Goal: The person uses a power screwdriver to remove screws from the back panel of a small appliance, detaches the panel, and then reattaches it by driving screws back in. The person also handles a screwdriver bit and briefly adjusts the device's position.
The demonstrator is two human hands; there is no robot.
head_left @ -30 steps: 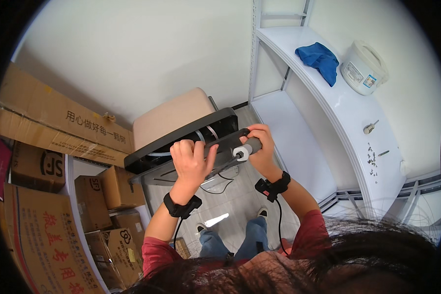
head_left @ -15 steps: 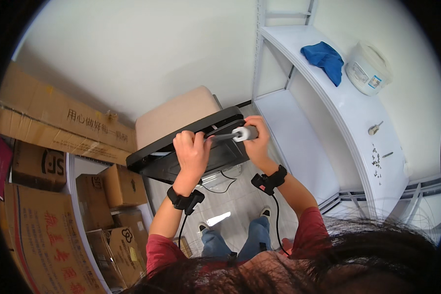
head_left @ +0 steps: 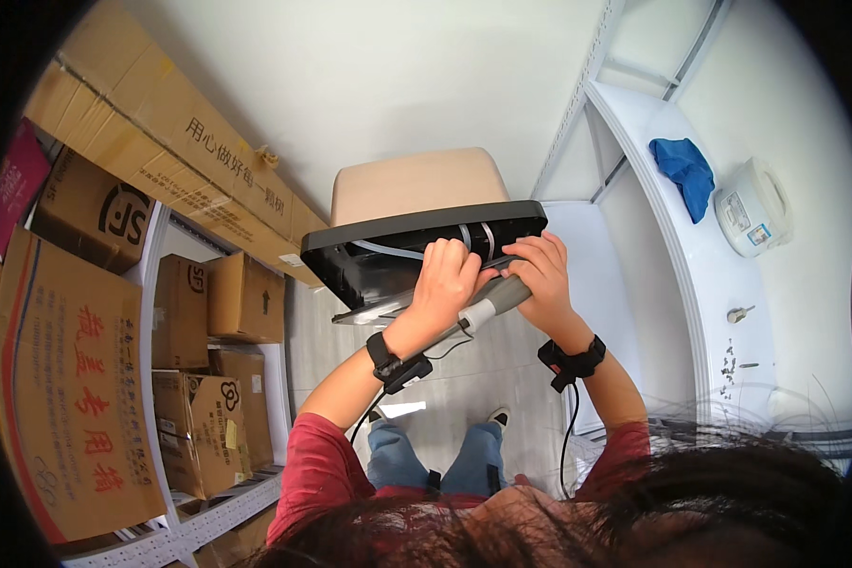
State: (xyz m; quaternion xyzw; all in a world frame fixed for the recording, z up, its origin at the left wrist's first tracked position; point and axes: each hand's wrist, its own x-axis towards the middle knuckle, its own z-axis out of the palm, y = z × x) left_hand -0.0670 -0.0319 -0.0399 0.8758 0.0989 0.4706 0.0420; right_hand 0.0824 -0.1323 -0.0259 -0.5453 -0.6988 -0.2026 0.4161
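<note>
A beige tub-like housing [head_left: 417,175] with a black rim [head_left: 426,222] lies on its side in front of me. Pale hoses run across its dark inside. My left hand [head_left: 445,289] is closed at the opening, fingers curled on the edge of a black panel [head_left: 374,308] that stands away from the rim. My right hand [head_left: 540,275] holds the grey handle [head_left: 502,296] of a long screwdriver-like tool and also touches the panel edge. From the white collar, the tool's shaft slants down toward my left wrist. What each fingertip presses on is partly hidden.
Cardboard boxes [head_left: 246,293] fill the shelving at left, beside a long carton [head_left: 218,156]. On the curved white shelf [head_left: 672,189] at right are a blue cloth [head_left: 683,175], a white bucket [head_left: 753,208] and small metal parts [head_left: 740,314]. A thin cable hangs below the housing.
The black panel has swung away from the rim, showing more of the inside and its hoses. The tool has turned so its shaft points toward my left wrist. My view has also shifted.
</note>
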